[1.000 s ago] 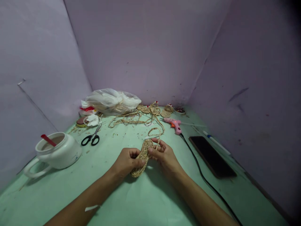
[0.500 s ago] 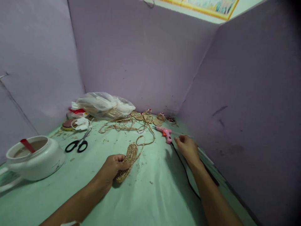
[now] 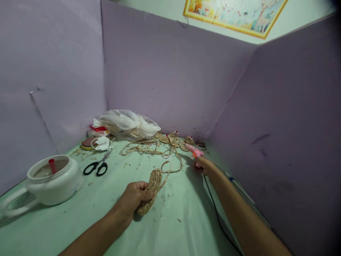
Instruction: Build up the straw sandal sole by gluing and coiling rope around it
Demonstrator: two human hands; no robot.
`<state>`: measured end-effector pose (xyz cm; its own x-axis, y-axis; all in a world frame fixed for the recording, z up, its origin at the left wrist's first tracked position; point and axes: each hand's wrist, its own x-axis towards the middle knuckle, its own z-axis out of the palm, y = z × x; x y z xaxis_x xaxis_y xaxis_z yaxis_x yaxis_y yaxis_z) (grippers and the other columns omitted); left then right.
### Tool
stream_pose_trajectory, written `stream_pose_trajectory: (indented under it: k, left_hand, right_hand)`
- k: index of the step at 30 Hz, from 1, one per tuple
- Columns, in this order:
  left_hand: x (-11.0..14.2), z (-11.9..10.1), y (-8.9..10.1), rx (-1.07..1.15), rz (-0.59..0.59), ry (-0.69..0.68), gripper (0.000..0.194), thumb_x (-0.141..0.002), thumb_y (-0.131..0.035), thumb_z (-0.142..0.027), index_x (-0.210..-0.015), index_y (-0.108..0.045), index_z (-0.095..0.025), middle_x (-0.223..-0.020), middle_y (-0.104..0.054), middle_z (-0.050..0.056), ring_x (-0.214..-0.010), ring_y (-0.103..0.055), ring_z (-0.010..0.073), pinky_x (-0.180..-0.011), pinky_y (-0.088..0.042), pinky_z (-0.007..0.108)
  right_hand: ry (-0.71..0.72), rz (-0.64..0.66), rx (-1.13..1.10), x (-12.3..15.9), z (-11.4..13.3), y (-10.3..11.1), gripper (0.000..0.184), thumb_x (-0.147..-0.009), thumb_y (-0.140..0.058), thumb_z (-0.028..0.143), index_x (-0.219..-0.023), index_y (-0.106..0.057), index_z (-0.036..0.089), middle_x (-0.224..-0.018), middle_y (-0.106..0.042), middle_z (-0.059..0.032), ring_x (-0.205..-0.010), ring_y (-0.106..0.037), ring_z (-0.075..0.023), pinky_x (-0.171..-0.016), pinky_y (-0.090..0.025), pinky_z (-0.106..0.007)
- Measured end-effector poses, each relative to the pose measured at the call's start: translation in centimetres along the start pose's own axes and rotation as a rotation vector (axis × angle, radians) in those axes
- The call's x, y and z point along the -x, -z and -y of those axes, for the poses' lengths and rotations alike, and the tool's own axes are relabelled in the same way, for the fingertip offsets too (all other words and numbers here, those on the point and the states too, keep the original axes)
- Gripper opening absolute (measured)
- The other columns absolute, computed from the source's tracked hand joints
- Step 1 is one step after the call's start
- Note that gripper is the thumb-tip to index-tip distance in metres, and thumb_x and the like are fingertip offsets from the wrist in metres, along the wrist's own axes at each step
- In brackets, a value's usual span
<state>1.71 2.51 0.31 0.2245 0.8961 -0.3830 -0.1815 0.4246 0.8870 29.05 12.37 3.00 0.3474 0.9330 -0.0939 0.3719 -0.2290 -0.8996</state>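
My left hand [image 3: 136,197] is closed on an oval coil of braided straw cord [image 3: 155,181], thumb on top, held just over the green cloth. From the coil a loose tail of cord [image 3: 174,171] loops away to a tangle at the back. My right hand [image 3: 204,166] has its fingers wrapped round the handle of a pink hot glue gun [image 3: 195,150], whose nozzle points to the back left. A black power cable [image 3: 220,218] trails from the gun toward the front edge. The handle is mostly hidden by my fingers.
Black-handled scissors [image 3: 98,166] lie left of centre. Beyond the left arm stands a white pot [image 3: 57,186] with a red stick in it. A plastic bag [image 3: 128,124], small straw pieces [image 3: 183,146] and a round tin [image 3: 89,143] sit by the back. Purple walls [image 3: 287,106] enclose three sides.
My right hand has moved from beside the glue gun onto its handle and gripped it. My left hand still holds the straw coil. The whole view has shifted slightly.
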Motion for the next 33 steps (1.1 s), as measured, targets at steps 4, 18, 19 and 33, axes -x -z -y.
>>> stream_pose_trajectory:
  k: [4, 18, 19, 33]
  left_hand:
    - [0.2, -0.7, 0.3, -0.007, 0.019, -0.011, 0.033, -0.044, -0.077, -0.033, -0.061, -0.057, -0.013, -0.048, -0.054, -0.001, -0.041, -0.044, 0.0076, -0.043, -0.029, 0.021]
    - [0.2, -1.5, 0.3, -0.027, -0.018, 0.018, 0.030, -0.045, -0.077, -0.031, -0.059, -0.058, -0.012, -0.047, -0.054, -0.002, -0.042, -0.043, 0.0069, -0.044, -0.027, 0.021]
    - [0.2, -1.4, 0.4, -0.020, -0.028, 0.018, 0.030, -0.045, -0.077, -0.031, -0.059, -0.058, -0.012, -0.047, -0.054, -0.002, -0.041, -0.042, 0.0067, -0.043, -0.026, 0.021]
    - [0.2, -1.5, 0.4, 0.022, -0.019, 0.032, 0.022, -0.047, -0.074, -0.023, -0.062, -0.063, -0.011, -0.051, -0.059, 0.001, -0.043, -0.048, 0.0084, -0.045, -0.030, 0.021]
  right_hand:
    - [0.014, 0.031, -0.117, 4.8, 1.0, 0.3, 0.024, -0.088, -0.053, 0.027, -0.108, -0.056, 0.015, -0.107, -0.060, -0.0087, -0.081, -0.059, -0.0146, -0.066, -0.050, -0.027]
    - [0.240, 0.345, -0.280, 13.6, -3.0, 0.1, 0.045, -0.069, -0.067, 0.056, -0.090, -0.070, 0.016, -0.059, -0.058, -0.0019, -0.052, -0.046, -0.0123, -0.049, -0.039, -0.023]
    - [0.251, 0.338, -0.260, 13.6, -3.0, 0.1, 0.046, -0.070, -0.066, 0.055, -0.092, -0.070, 0.015, -0.062, -0.061, -0.0029, -0.053, -0.047, -0.0124, -0.050, -0.040, -0.023]
    - [0.382, 0.258, -0.111, 13.2, -3.9, 0.3, 0.028, -0.076, -0.061, 0.043, -0.090, -0.070, 0.020, -0.077, -0.067, -0.0041, -0.062, -0.056, -0.0157, -0.066, -0.048, -0.027]
